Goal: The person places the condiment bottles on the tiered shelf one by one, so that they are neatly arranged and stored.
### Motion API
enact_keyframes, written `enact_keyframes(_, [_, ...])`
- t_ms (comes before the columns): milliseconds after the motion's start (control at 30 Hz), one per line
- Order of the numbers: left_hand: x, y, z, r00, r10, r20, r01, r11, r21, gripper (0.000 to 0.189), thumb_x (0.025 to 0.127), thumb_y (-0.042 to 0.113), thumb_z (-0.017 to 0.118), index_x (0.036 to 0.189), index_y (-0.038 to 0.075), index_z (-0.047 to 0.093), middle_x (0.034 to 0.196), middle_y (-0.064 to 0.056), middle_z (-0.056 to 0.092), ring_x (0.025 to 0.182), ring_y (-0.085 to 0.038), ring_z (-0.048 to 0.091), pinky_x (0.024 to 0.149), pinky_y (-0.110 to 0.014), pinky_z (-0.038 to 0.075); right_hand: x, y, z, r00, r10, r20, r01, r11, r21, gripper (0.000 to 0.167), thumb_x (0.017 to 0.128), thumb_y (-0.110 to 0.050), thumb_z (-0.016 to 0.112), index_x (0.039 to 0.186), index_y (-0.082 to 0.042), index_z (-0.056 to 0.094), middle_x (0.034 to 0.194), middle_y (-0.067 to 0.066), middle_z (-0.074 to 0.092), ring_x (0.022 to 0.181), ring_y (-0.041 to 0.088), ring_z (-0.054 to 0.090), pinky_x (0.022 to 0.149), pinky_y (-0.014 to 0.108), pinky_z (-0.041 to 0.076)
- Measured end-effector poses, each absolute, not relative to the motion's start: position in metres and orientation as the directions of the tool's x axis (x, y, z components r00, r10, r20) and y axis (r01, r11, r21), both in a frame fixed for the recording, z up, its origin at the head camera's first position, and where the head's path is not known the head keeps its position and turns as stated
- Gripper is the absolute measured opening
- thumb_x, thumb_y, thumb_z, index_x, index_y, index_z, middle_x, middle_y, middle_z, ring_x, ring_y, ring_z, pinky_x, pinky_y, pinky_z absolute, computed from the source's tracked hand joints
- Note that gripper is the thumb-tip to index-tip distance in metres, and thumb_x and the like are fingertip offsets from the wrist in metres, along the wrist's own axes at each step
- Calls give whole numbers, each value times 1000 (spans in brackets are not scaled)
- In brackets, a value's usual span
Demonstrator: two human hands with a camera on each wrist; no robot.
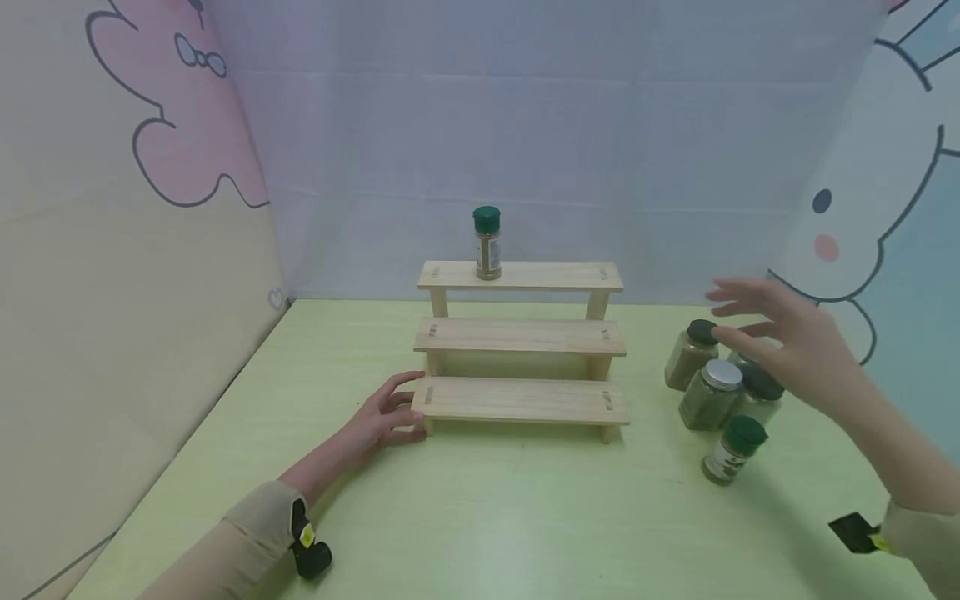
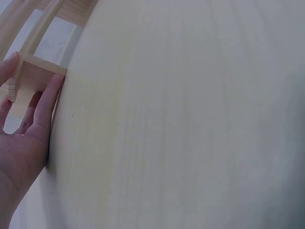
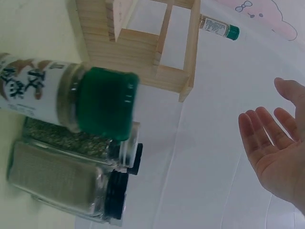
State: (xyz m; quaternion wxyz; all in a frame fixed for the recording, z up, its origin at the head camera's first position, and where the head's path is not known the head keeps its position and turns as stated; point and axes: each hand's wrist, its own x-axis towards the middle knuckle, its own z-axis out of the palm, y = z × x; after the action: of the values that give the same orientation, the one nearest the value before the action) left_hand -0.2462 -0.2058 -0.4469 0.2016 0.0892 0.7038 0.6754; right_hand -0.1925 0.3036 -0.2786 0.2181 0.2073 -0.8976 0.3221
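A three-tier wooden rack (image 1: 517,400) stands mid-table, and my left hand (image 1: 386,421) grips the left end of its lowest step. Close up in the left wrist view, the left fingers (image 2: 45,102) lie along that step's end. On the top step stands a green-capped spice jar (image 1: 487,246). My right hand (image 1: 787,342) hovers over a group of glass spice jars at the right, holding nothing, its fingers spread and slightly bent. Among them are a dark-lidded jar (image 1: 686,362), a silver-lidded jar (image 1: 708,400) and, nearest me, a labelled jar with a green cap (image 1: 731,454). The hand partly hides those behind.
The pale yellow-green table (image 1: 517,517) extends in front of the rack and to both sides. Behind it hangs a plain light curtain (image 1: 540,150). Printed cartoon panels (image 1: 855,192) flank the table. Each wrist carries a small black strap-mounted device (image 1: 307,542).
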Motion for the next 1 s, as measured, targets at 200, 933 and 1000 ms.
enact_keyframes(200, [-246, -206, -447, -901, 405, -156, -145, 58, 988, 69, 96, 12, 63, 153, 27, 27, 152, -21, 34, 125, -31, 55, 99, -47, 56, -176, 318, -303, -805, -262, 533, -528, 725, -443, 61, 85, 1, 73, 139, -17, 54, 127, -33, 54, 98, -23, 55, 80, -3, 44])
enact_keyframes(933, [-245, -206, -449, -910, 383, -158, -140, 75, 987, 69, 95, 15, 65, 152, 28, 28, 152, -20, 35, 126, -32, 54, 98, -46, 56, -150, 359, -365, -852, -383, 358, -523, 674, -523, 55, 85, 4, 71, 136, -11, 55, 131, -8, 61, 112, -11, 56, 83, 6, 49])
enact_keyframes(1000, [-245, -206, -448, -908, 388, -158, -139, 79, 987, 69, 95, 16, 65, 152, 28, 28, 152, -20, 35, 125, -31, 55, 98, -45, 56, -149, 362, -370, -861, -372, 347, -507, 682, -527, 54, 84, 2, 73, 134, -11, 57, 131, -11, 61, 111, -13, 55, 81, 7, 50])
